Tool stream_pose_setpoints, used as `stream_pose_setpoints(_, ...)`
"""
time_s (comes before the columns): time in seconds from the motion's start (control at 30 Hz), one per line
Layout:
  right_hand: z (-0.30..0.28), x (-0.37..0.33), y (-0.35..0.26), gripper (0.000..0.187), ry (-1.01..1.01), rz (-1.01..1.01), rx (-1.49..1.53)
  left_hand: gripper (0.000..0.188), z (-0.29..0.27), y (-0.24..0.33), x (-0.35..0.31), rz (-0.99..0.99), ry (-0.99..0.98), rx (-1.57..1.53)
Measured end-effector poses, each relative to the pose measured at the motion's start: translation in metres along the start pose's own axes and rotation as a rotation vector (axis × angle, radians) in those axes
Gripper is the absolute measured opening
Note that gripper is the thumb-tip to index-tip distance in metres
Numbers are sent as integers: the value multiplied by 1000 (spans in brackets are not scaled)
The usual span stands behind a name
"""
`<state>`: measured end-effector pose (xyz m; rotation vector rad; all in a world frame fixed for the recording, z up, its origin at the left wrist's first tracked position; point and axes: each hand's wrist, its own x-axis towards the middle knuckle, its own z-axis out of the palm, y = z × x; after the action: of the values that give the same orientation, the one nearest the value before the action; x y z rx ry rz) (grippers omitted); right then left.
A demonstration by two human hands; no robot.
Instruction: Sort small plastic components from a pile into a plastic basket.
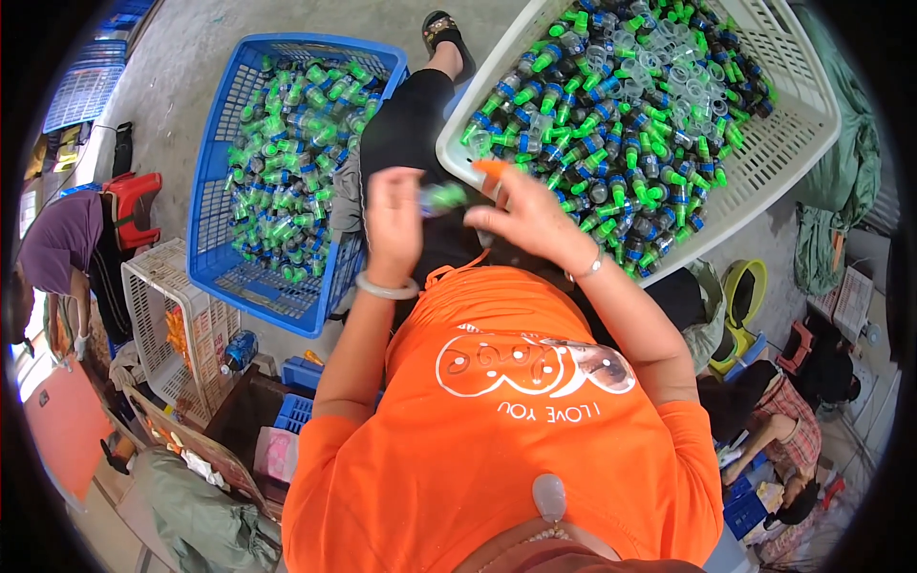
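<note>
Over my lap, a small clear bottle [441, 198] with a bright green cap, blurred by motion, sticks out from the fingers of my left hand [394, 218], which seem closed on it. Just to its right is my right hand [527, 218], thumb and fingers spread apart, with something orange [491, 169] on a fingertip, perhaps a finger cover. At my upper right a white crate [807, 124] holds many such bottles with green caps and blue bands, plus a pile of clear plastic cups [683, 72]. A blue basket [215, 143] of similar bottles stands to my left.
A white slatted crate [158, 286] with orange pieces stands left of the blue basket, near a red stool [136, 205]. One person [67, 244] bends at far left; another [788, 420] works at lower right. Beside the white crate hangs green cloth [845, 181].
</note>
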<state>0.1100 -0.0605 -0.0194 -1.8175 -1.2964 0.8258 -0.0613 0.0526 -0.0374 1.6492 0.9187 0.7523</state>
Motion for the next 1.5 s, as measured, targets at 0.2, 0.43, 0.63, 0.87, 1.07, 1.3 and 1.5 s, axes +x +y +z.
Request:
stream_pose_setpoints(0.2, 11, 48, 47, 45, 182, 160, -306, 20, -69, -41, 37, 72, 399, 537)
stream_pose_setpoints(0.43, 30, 42, 67, 36, 329, 101, -298, 14, 36, 4, 49, 416, -147, 461)
stream_pose_setpoints(0.63, -39, -6, 66, 25, 479, 372, 61, 16, 124, -19, 62, 523, -390, 788)
stream_pose_setpoints(0.87, -68, -28, 45, 18, 610, 476, 570, 20, 143, -26, 70, 529, -431, 899)
stream_pose_setpoints(1.07, -51, -32, 52, 24, 507, 176, 409, 25, 93, -8, 64, -237, -564, -252)
stream_pose_setpoints(1.3, -51, -29, 13, 27, 210, 100, 175, 31, 67, 15, 38, -359, -831, -516)
stream_pose_setpoints(1.5, -47, -34, 5, 24, 192, 156, 470, 31, 65, 17, 24, -59, -751, -361)
